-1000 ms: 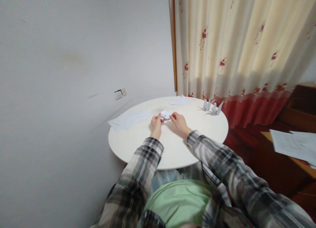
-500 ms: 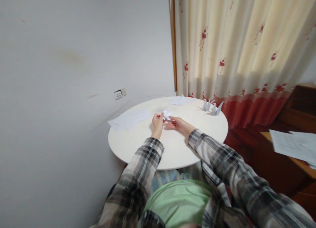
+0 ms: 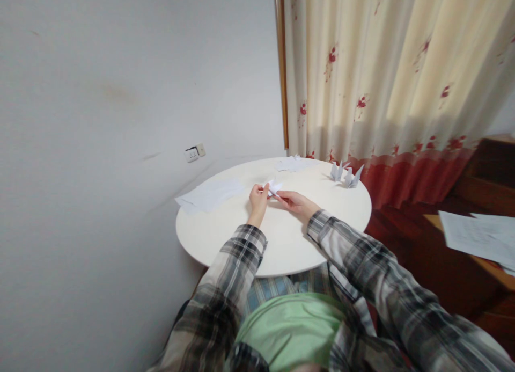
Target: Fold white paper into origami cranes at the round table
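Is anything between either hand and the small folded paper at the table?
Nothing visible. The left hand and right hand both pinch the folded paper directly; the loose sheets and paper cranes lie off to the sides.

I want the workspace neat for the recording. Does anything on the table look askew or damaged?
One thing: the loose sheets at the left rim of the round table seem to jut slightly over its edge. The folded paper piece sits pinched between the left hand and right hand, and the two paper cranes stand upright.
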`<action>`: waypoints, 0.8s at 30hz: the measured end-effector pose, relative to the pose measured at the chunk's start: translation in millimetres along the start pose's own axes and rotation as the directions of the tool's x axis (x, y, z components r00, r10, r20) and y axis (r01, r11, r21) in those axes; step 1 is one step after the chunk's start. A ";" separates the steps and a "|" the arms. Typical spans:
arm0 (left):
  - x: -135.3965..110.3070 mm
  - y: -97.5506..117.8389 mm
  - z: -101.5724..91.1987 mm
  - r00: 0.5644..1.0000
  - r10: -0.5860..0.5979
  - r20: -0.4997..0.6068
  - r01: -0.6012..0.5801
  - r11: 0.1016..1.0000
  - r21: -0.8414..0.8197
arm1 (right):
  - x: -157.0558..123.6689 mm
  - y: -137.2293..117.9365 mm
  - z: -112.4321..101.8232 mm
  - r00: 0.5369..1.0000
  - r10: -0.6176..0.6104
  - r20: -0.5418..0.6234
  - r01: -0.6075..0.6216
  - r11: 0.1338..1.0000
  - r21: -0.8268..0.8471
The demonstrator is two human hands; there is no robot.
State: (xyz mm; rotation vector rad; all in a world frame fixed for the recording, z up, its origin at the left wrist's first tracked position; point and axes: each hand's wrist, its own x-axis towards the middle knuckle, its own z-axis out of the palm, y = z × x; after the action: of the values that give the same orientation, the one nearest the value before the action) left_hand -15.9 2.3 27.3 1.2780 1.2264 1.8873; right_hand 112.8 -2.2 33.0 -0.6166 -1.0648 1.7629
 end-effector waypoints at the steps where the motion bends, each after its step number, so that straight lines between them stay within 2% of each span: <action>1: -0.1 -0.2 0.1 1.000 -0.002 0.003 0.002 1.000 -0.002 | 0.0 0.5 -0.2 1.000 -0.011 0.003 0.011 1.000 -0.005; 5: -1.6 1.9 1.7 1.000 -0.017 0.018 0.017 1.000 0.015 | 2.3 1.9 -0.9 0.999 -0.017 -0.033 0.016 0.999 -0.032; 11: -3.9 4.7 3.0 0.999 -0.022 0.042 0.019 0.997 0.070 | 6.5 -0.4 -1.3 0.996 0.028 -0.090 -0.039 0.992 -0.117; 18: -1.2 -0.7 1.9 0.998 -0.040 0.041 0.036 0.995 0.091 | 7.1 -0.7 -4.0 0.992 -0.082 -0.101 0.058 0.975 -0.215; 24: 0.7 -2.6 0.7 0.998 -0.043 0.047 0.039 0.996 0.082 | 10.6 0.3 -3.7 0.968 -0.129 -0.216 0.085 0.976 -0.201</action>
State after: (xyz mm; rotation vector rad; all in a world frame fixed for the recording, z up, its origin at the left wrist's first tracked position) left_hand -15.7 4.2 25.4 1.3228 1.3054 1.7829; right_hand 111.1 8.8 31.4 -0.8418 -1.0912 1.4674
